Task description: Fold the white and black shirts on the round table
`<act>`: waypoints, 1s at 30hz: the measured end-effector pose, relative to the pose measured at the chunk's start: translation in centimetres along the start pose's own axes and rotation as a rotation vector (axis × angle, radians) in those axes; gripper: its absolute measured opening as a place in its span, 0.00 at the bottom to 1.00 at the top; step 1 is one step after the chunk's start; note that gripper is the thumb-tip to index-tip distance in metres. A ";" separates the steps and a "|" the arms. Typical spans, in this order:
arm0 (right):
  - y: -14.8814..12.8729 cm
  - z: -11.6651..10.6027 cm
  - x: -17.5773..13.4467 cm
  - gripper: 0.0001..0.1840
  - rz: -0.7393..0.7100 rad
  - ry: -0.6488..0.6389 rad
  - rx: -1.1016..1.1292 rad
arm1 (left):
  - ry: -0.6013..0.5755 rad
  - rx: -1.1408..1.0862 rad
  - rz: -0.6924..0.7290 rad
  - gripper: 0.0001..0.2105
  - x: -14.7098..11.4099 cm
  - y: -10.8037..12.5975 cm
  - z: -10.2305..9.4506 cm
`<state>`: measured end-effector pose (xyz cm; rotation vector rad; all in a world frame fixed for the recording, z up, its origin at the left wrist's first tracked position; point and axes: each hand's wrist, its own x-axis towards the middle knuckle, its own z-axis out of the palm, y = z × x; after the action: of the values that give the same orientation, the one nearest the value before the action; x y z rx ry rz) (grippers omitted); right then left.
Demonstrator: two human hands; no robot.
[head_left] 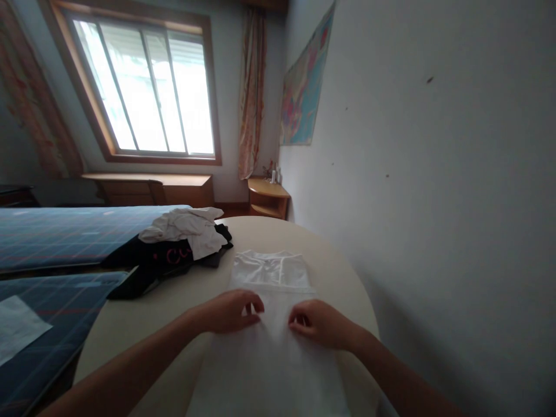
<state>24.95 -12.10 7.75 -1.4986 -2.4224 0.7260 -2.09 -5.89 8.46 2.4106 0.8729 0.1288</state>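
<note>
Count: one white cloth garment [271, 370] lay on one rounded, cream-coloured bench [334, 266]. One crumpled off-white cloth [186, 223] was tallied; the overlapping black fabric [152, 253] could not be separated into pieces. Also recorded: two orange-toned patterned curtains [252, 98], one wood-framed window [147, 87], one multicoloured wall map [306, 87], one wooden corner shelf [264, 187].

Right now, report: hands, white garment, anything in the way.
Left hand and right hand at the white garment, both curled, grip unclear. Garment laid out on the cream table, far end creased. Clothes pile off left, apart from both hands.
</note>
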 end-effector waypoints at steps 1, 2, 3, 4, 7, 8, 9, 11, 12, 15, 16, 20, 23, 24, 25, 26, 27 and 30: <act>0.8 -0.3 0.6 0.10 0.038 0.091 -0.047 | 0.116 0.093 -0.021 0.14 0.7 -0.8 -0.4; 1.6 -0.6 1.2 0.11 0.065 0.161 -0.092 | 0.188 0.167 -0.040 0.15 1.3 -1.6 -0.6; 2.3 -0.8 1.7 0.12 0.089 0.222 -0.135 | 0.216 0.223 -0.058 0.17 1.9 -2.4 -0.8; 3.0 -0.8 2.1 0.13 0.111 0.260 -0.175 | 0.220 0.259 -0.077 0.18 2.4 -3.2 -0.9; 4.5 -0.6 3.2 0.17 0.161 0.276 -0.255 | 0.179 0.289 -0.118 0.20 3.4 -4.9 -1.0; 4.8 -0.4 3.4 0.17 0.171 0.270 -0.264 | 0.171 0.287 -0.129 0.19 3.6 -5.3 -1.0; 5.0 -0.3 3.6 0.17 0.177 0.267 -0.269 | 0.167 0.283 -0.140 0.19 3.7 -5.5 -1.0; 5.2 -0.1 3.8 0.15 0.190 0.271 -0.269 | 0.160 0.275 -0.164 0.18 3.8 -5.7 -1.2; 5.2 -0.1 3.8 0.14 0.198 0.272 -0.267 | 0.153 0.270 -0.171 0.17 3.8 -5.7 -1.2; 5.0 -0.2 3.8 0.12 0.204 0.255 -0.259 | 0.137 0.249 -0.176 0.15 3.5 -5.9 -1.5; 4.9 -0.3 3.7 0.11 0.205 0.250 -0.257 | 0.133 0.236 -0.171 0.14 3.4 -6.1 -1.6; 4.6 -1.1 3.6 0.11 0.175 0.211 -0.182 | 0.090 0.118 -0.124 0.13 2.7 -6.6 -2.6; 4.6 -2.6 3.9 0.12 0.105 0.224 -0.085 | 0.092 0.047 -0.075 0.14 2.5 -6.4 -4.7; 4.6 -3.4 4.2 0.12 0.083 0.253 -0.066 | 0.112 0.044 -0.067 0.14 2.6 -6.2 -5.7; 4.6 -4.3 4.5 0.13 0.064 0.291 -0.055 | 0.142 0.046 -0.065 0.15 2.9 -6.1 -6.6; 4.7 -5.3 5.0 0.13 0.047 0.336 -0.049 | 0.178 0.047 -0.068 0.16 3.3 -6.0 -7.6; 4.8 -6.2 5.7 0.14 0.033 0.391 -0.045 | 0.223 0.051 -0.071 0.16 3.8 -6.1 -8.4; 5.8 -8.3 8.3 0.14 0.017 0.543 -0.090 | 0.433 0.093 -0.094 0.16 6.2 -7.0 -9.7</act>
<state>29.01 -0.19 11.23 -1.5064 -2.0485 0.1731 -3.82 6.96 12.15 2.4625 1.2033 0.6030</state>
